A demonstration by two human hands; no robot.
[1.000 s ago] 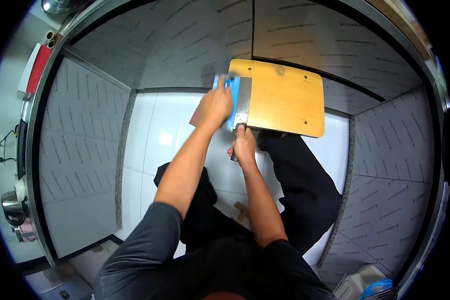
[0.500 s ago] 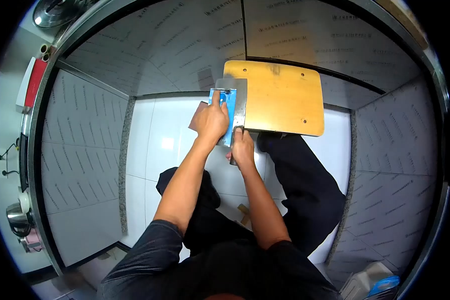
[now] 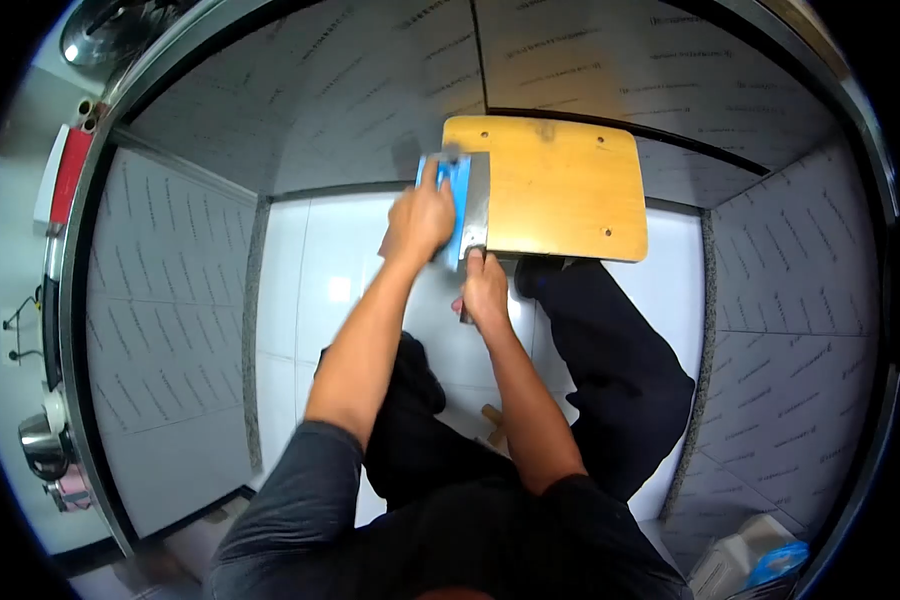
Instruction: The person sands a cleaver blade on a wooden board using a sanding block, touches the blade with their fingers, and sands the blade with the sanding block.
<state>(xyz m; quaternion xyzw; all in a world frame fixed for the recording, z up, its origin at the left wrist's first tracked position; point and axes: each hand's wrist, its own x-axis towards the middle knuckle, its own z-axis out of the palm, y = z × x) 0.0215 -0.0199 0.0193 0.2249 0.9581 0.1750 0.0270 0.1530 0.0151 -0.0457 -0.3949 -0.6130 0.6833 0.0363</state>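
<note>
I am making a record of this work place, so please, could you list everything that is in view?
wooden board: 1, yellow, upper middle
wide knife: 1, grey blade, at board's left edge
blue block: 1, against blade
reddish piece: 1, mostly hidden behind left hand
brown piece: 1, between legs
floor: 1, white, tiled
panels: several, grey, all around
lid: 1, silvery, top left
box: 1, red and white, left
pot: 1, silvery, lower left
pink item: 1, below pot
pale container: 1, blue item on it, lower right
legs: 2, black trousers
left hand: 1, on blue block
right hand: 1, fingers around knife handle
</note>
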